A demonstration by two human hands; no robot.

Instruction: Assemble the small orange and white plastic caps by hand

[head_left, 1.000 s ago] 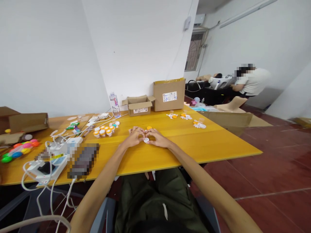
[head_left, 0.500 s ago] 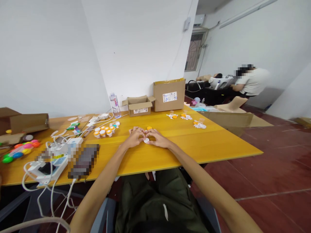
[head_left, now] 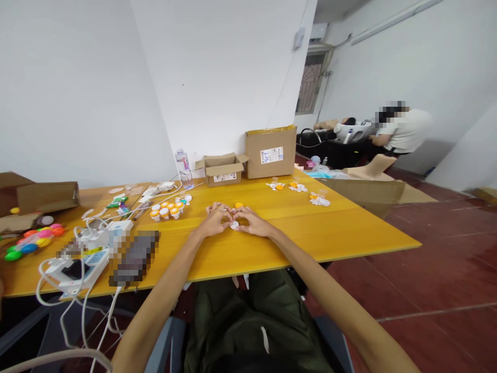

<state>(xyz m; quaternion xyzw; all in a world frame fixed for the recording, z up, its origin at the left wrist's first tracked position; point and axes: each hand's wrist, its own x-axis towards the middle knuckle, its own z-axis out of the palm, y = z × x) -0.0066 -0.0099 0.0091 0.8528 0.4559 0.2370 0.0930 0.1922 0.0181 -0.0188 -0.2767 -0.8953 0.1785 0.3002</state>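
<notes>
My left hand (head_left: 216, 221) and my right hand (head_left: 251, 221) meet above the table, thumbs and fingers curled toward each other. Between them is a small white round plastic piece (head_left: 234, 225), pinched from both sides. Its exact kind is too small to make out. Just beyond my fingers lies an orange plastic piece (head_left: 238, 205), partly covered by my right hand. To the left stands a cluster of several small white containers with orange rims (head_left: 164, 213). Behind that cluster are some loose white and teal parts (head_left: 186, 199).
Piles of white, orange and clear parts (head_left: 298, 187) lie at the table's right. An open small carton (head_left: 223, 178), a larger box (head_left: 271, 160) and a water bottle (head_left: 184, 171) stand behind. Power strips (head_left: 87, 272), cables and a blurred dark phone-like object (head_left: 135, 259) lie left. A person (head_left: 406, 129) bends over farther back.
Almost nothing differs. Both hands stay around the white round piece, which appears very slightly shifted or turned.
</notes>
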